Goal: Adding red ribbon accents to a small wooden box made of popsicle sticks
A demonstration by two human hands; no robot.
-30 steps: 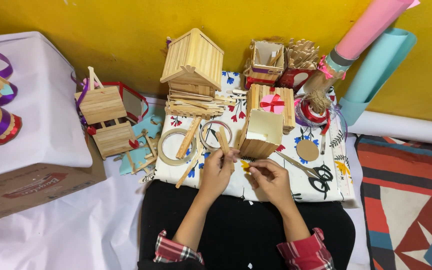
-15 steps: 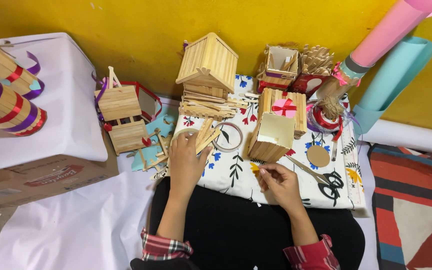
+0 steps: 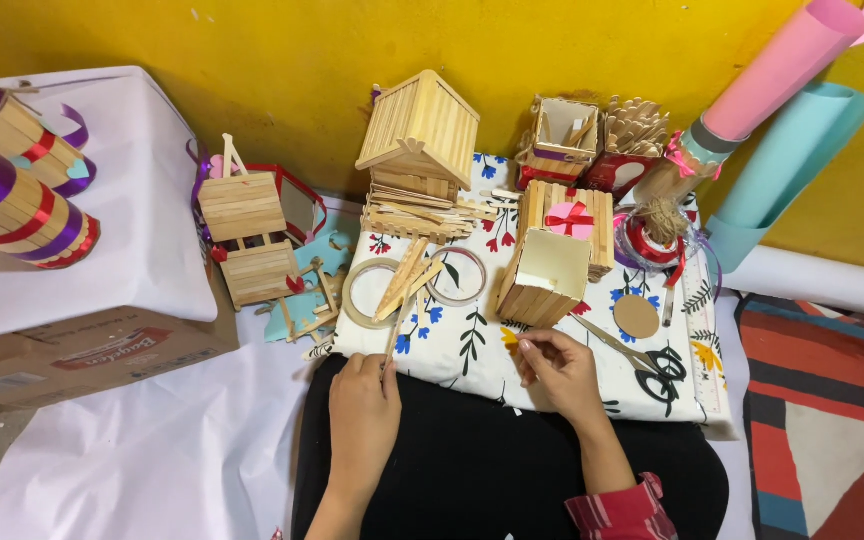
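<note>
My left hand [image 3: 365, 402] rests near my lap at the front edge of the floral cloth [image 3: 472, 345]. It grips a thin wooden stick [image 3: 397, 325] that points up toward two tape rings [image 3: 457, 277]. My right hand [image 3: 557, 373] lies on the cloth just below an open box made of wooden sticks [image 3: 544, 278]. Its fingertips are pinched together by the box's lower corner, and I cannot make out anything between them. Loose sticks [image 3: 417, 218] are piled in front of a stick house [image 3: 420, 130].
Scissors [image 3: 652, 365], a cardboard disc [image 3: 636, 316] and a ruler [image 3: 697, 330] lie right of my right hand. Pink [image 3: 782, 70] and teal [image 3: 792, 160] paper rolls lean on the yellow wall. A cardboard box [image 3: 82, 345] carrying ribboned stick cylinders [image 3: 12, 195] stands at left, beside stick models [image 3: 247, 240].
My left hand has drawn back from the loose sticks by the tape rings toward my lap, bringing one stick with it. My right hand has stayed below the open box.
</note>
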